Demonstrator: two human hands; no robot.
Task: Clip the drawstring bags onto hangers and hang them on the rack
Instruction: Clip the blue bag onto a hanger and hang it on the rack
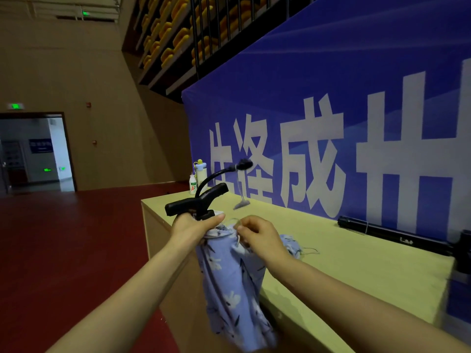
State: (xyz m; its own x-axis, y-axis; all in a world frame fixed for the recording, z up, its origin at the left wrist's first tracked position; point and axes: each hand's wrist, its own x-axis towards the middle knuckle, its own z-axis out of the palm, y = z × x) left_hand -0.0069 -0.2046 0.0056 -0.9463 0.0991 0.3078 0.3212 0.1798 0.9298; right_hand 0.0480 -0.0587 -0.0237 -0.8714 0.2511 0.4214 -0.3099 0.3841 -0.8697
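Large hall with red floor, tan walls and blue banner [331, 103] bearing white characters; pale wooden counter [356, 271] below banner, matte, flat-topped, square-edged

Left hand [193, 228] closed around top hem of drawstring bag [229, 284] and lower clip of black hanger [196, 200], thumb pressed across clip from the right. Hanger: hard dark plastic, short bar lying roughly left-to-right just above left hand, curved hook [229, 170] rising up and to the right, tip blurred

Right hand [257, 238] just beside left hand, at same height, fingers pinched on gathered mouth of bag; whether on cord or cloth cannot be told. Thin pale cord loop seen between the two hands

Bag: soft thin lilac cloth, white flower print with dark leaves, long axis vertical, hanging straight down from both hands over front edge of counter, crumpled folds toward right hand

Judged: clipping step in hand; hem lies directly under clip, left hand nearer to it. Clip bite not confirmed. Rack not in view

Beyond left hand, at far end of counter: two bottles [197, 179]. Far to right of right hand: black tube [395, 234] lying along banner
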